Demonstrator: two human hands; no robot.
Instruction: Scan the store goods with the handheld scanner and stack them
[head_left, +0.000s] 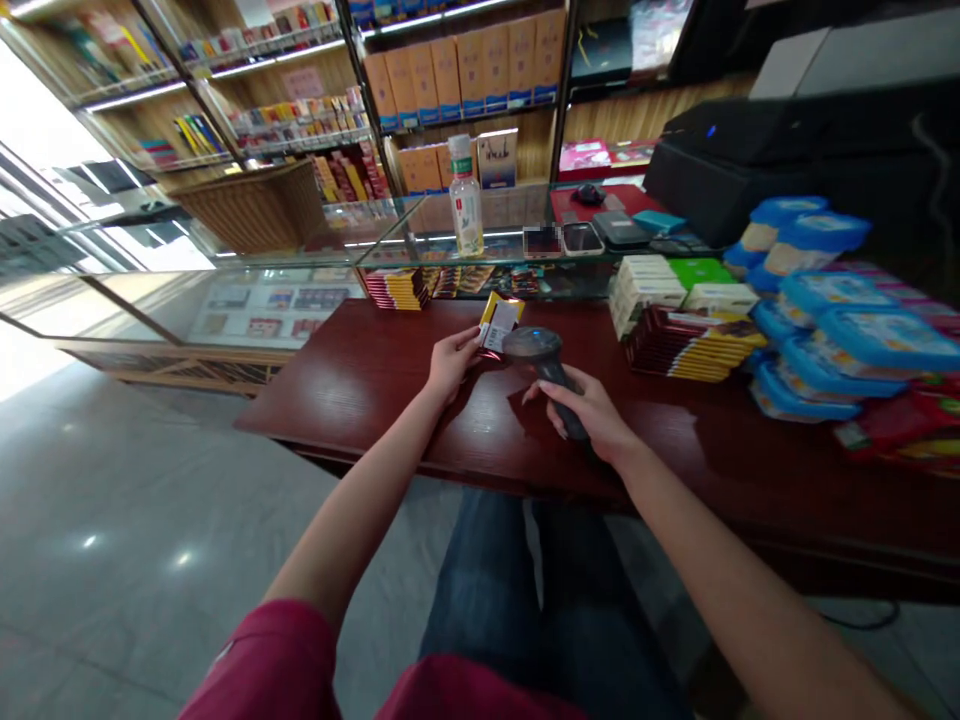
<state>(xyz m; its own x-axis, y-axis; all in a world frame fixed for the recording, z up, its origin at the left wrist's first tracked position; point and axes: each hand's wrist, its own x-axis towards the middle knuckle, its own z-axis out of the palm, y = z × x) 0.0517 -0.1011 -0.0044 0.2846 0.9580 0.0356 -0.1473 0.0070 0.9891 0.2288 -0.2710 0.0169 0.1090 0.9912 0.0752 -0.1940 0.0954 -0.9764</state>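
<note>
My left hand [452, 364] grips a small yellow and red snack packet [500, 322] by its left edge, tilted up over the dark red wooden counter [345, 370]. The packet's pale label side with a barcode faces me. In my right hand [589, 408] is a dark handheld barcode scanner [536, 348], held by its handle, with a small blue light on top. The scanner's head is close to the packet's right side; whether they touch I cannot tell. A stack of similar packets [397, 288] sits at the counter's back left.
At the right stand more red and yellow packets [686, 345], pale green boxes [649, 285] and blue-lidded tubs [889, 335]. A bottle [466, 200] and a phone [582, 239] rest on the glass case behind. A wicker basket [247, 205] is at the left.
</note>
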